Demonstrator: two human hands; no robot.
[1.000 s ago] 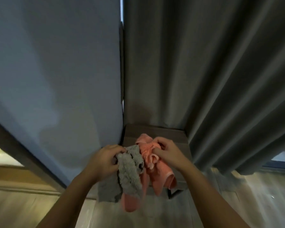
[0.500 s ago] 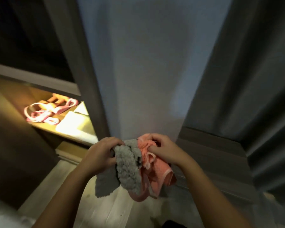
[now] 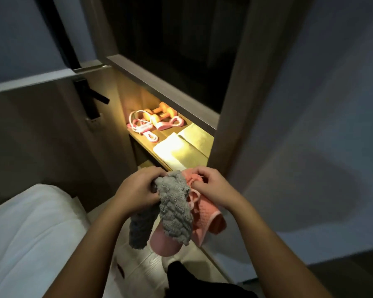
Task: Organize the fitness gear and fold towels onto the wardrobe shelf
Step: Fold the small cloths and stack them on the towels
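Note:
My left hand (image 3: pixel 138 190) grips a fluffy grey towel (image 3: pixel 174 214) that hangs down in front of me. My right hand (image 3: pixel 213 188) pinches a pink waffle towel (image 3: pixel 205 220) bunched right beside the grey one. Both towels dangle below the lit wardrobe shelf (image 3: pixel 142 145). On that shelf lie orange dumbbells (image 3: pixel 159 115), a pink and white skipping rope (image 3: pixel 142 127), a pink resistance band (image 3: pixel 170 123) and two folded pale towels (image 3: pixel 181 149).
A white bed (image 3: pixel 30 229) fills the lower left. A door with a black handle (image 3: pixel 91 97) stands left of the wardrobe. The wardrobe's frame post (image 3: pixel 246 82) rises on the right, with a grey wall (image 3: pixel 321 147) beyond it. A dark compartment sits above the shelf.
My view has swung left from the curtain and wall to the open wardrobe, so the lit shelf is now centred. Both hands keep the same hold on the two towels.

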